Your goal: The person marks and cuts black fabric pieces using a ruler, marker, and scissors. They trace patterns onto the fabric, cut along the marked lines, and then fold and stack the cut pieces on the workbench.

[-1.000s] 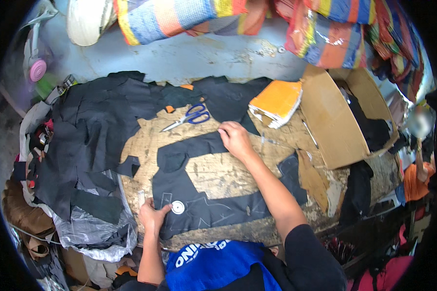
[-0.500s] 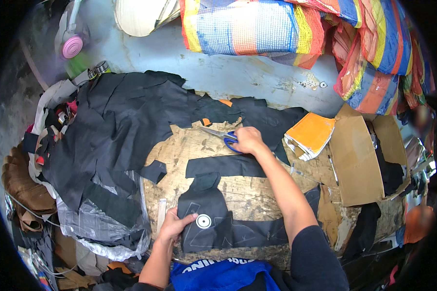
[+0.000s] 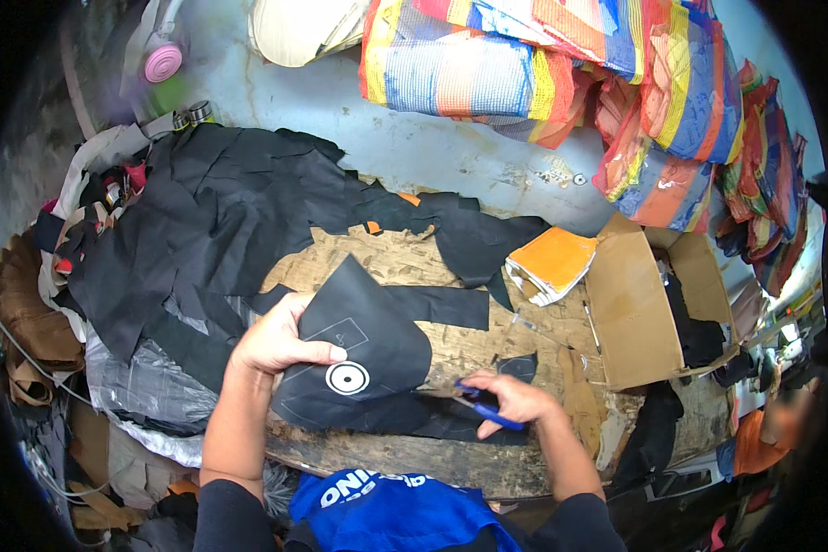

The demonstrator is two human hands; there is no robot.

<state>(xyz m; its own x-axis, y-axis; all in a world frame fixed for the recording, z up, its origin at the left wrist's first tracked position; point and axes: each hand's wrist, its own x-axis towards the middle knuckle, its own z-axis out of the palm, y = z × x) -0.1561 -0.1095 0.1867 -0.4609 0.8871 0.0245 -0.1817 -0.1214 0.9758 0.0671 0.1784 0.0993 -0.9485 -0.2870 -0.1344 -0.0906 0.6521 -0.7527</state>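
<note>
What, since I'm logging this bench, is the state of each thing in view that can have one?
Blue-handled scissors: held in the right grip; blade opening hard to tell.
Marked black piece: held in the left grip, partly lifted and bent.
Black strip: lying flat on the worktable, partly hidden.
Black sheets: heaped, creased.
Cardboard box: open, black material inside.
Orange-topped bundle: resting beside the box.
</note>
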